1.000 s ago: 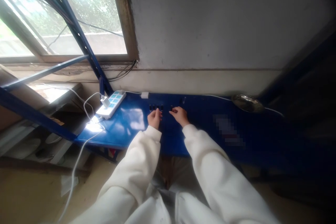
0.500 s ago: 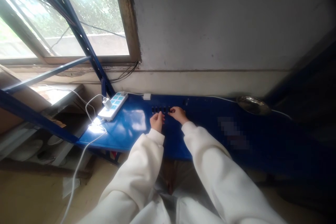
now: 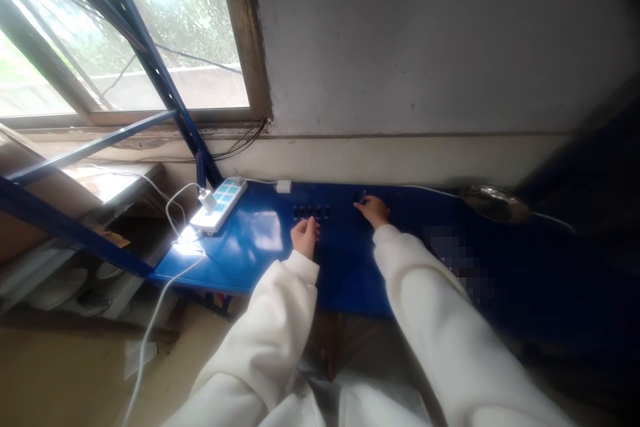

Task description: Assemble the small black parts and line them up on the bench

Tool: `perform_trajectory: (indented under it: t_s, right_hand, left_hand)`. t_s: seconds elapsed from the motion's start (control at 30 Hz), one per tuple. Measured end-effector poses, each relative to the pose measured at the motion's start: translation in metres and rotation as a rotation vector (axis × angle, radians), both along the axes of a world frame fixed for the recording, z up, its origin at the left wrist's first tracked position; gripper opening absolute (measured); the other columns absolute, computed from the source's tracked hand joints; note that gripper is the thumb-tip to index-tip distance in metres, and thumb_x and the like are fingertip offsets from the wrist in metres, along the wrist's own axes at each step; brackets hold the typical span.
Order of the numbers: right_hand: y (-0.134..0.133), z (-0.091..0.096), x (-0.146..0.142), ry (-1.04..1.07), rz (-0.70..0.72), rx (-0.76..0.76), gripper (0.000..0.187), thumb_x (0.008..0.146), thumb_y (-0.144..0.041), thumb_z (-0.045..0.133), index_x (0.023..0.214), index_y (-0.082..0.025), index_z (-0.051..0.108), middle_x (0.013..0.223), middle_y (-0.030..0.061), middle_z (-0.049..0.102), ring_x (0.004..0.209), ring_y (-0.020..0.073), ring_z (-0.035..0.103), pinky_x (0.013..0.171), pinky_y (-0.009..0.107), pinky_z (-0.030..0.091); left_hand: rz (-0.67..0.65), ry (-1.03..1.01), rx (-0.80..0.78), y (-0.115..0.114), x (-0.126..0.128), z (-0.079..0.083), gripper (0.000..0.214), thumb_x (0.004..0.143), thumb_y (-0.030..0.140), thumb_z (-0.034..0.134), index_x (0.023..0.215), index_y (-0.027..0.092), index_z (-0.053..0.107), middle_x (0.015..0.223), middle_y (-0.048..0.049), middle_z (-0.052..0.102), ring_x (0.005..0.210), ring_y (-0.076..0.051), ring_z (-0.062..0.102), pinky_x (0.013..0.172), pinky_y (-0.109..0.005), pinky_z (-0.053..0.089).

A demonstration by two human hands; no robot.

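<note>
A row of several small dark upright pieces (image 3: 310, 211) stands on the blue table (image 3: 250, 247) near the wall. My left hand (image 3: 306, 237) rests just in front of the row with its fingers curled in and nothing visible in them. My right hand (image 3: 373, 211) is stretched further back and to the right, its fingertips pinched at another small dark piece (image 3: 360, 196) standing apart from the row by the table's far edge. Both arms wear white sleeves.
A white power strip (image 3: 220, 203) with a plugged-in charger and white cables lies at the table's left end by the window. A small white adapter (image 3: 283, 186) sits by the wall. A metal dish (image 3: 493, 203) lies at the far right. Blue shelf struts cross the left.
My right hand has left the right end of the row and reached back and right to the lone dark piece. My left hand has drawn slightly back from the row.
</note>
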State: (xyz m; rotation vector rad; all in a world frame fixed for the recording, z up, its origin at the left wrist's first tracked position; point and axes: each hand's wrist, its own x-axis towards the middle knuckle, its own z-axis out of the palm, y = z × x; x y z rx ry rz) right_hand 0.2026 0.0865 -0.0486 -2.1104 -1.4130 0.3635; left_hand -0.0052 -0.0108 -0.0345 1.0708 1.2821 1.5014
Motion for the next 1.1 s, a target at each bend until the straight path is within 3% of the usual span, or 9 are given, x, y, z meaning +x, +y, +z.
perform_trajectory:
  t_s: [0.17, 0.3, 0.43, 0.53, 0.63, 0.73, 0.93, 1.1]
  right_hand:
    - [0.005, 0.004, -0.016, 0.025, 0.026, 0.041, 0.015, 0.069, -0.033, 0.064, 0.078, -0.022, 0.067, 0.086, 0.0048, 0.069, 0.084, 0.0222, 0.06, 0.074, 0.035, 0.035]
    - [-0.008, 0.01, -0.025, 0.04, 0.071, 0.063, 0.011, 0.071, -0.031, 0.062, 0.074, -0.021, 0.067, 0.082, 0.0035, 0.069, 0.08, 0.0199, 0.06, 0.072, 0.032, 0.036]
    - [-0.035, 0.015, -0.033, 0.031, 0.156, 0.129, 0.015, 0.072, -0.034, 0.062, 0.078, -0.021, 0.067, 0.081, 0.0033, 0.069, 0.078, 0.0191, 0.061, 0.068, 0.029, 0.036]
    - [-0.06, 0.012, -0.038, -0.055, 0.294, 0.225, 0.014, 0.075, -0.033, 0.059, 0.078, -0.021, 0.066, 0.078, 0.0027, 0.068, 0.075, 0.0179, 0.06, 0.067, 0.029, 0.035]
    - [-0.078, 0.006, -0.042, -0.204, 0.377, 0.357, 0.015, 0.08, -0.029, 0.054, 0.081, -0.019, 0.065, 0.078, 0.0043, 0.067, 0.079, 0.0189, 0.058, 0.069, 0.03, 0.032]
    - [-0.086, 0.001, -0.043, -0.309, 0.429, 0.418, 0.019, 0.084, -0.028, 0.05, 0.082, -0.018, 0.065, 0.076, 0.0061, 0.066, 0.079, 0.0193, 0.056, 0.07, 0.031, 0.031]
    - [-0.083, -0.005, -0.043, -0.306, 0.55, 0.482, 0.023, 0.087, -0.03, 0.046, 0.085, -0.018, 0.065, 0.08, 0.0063, 0.067, 0.079, 0.0189, 0.057, 0.069, 0.03, 0.033]
    - [-0.078, -0.011, -0.04, -0.156, 0.418, 0.527, 0.031, 0.088, -0.039, 0.043, 0.084, -0.017, 0.065, 0.085, 0.0082, 0.068, 0.077, 0.019, 0.061, 0.068, 0.029, 0.037]
  left_hand:
    - [-0.018, 0.1, -0.002, -0.002, 0.001, 0.0, 0.04, 0.074, 0.05, 0.053, 0.059, 0.013, 0.057, 0.048, 0.0015, 0.05, 0.039, -0.006, 0.044, 0.039, -0.018, 0.037]
    - [-0.062, 0.286, 0.074, -0.006, 0.002, -0.001, 0.04, 0.079, 0.048, 0.048, 0.063, 0.013, 0.06, 0.052, -0.0003, 0.053, 0.045, -0.008, 0.049, 0.045, -0.019, 0.041]
    - [-0.158, 0.551, 0.309, -0.011, 0.005, 0.001, 0.033, 0.082, 0.037, 0.047, 0.101, 0.015, 0.062, 0.077, -0.0043, 0.062, 0.058, -0.009, 0.053, 0.059, -0.022, 0.047]
    - [-0.24, 0.784, 0.449, -0.013, 0.01, 0.004, 0.045, 0.086, 0.028, 0.041, 0.13, 0.019, 0.042, 0.101, -0.0081, 0.06, 0.072, -0.012, 0.057, 0.068, -0.024, 0.048]
    - [-0.257, 1.014, 0.481, -0.011, 0.017, 0.006, 0.046, 0.088, 0.021, 0.034, 0.134, 0.022, 0.037, 0.116, -0.0103, 0.054, 0.09, -0.016, 0.057, 0.074, -0.026, 0.047]
    - [-0.241, 1.144, 0.438, -0.007, 0.023, 0.006, 0.041, 0.089, 0.018, 0.033, 0.127, 0.022, 0.047, 0.11, -0.01, 0.058, 0.088, -0.017, 0.058, 0.072, -0.027, 0.047]
    - [-0.102, 1.013, 0.39, 0.001, 0.026, 0.0, 0.022, 0.086, 0.017, 0.043, 0.096, 0.018, 0.062, 0.091, -0.0074, 0.065, 0.082, -0.016, 0.061, 0.073, -0.026, 0.048]
    - [0.067, 0.697, 0.463, 0.002, 0.019, -0.01, 0.018, 0.085, 0.024, 0.046, 0.094, 0.017, 0.059, 0.089, -0.0073, 0.066, 0.075, -0.015, 0.063, 0.07, -0.026, 0.051]
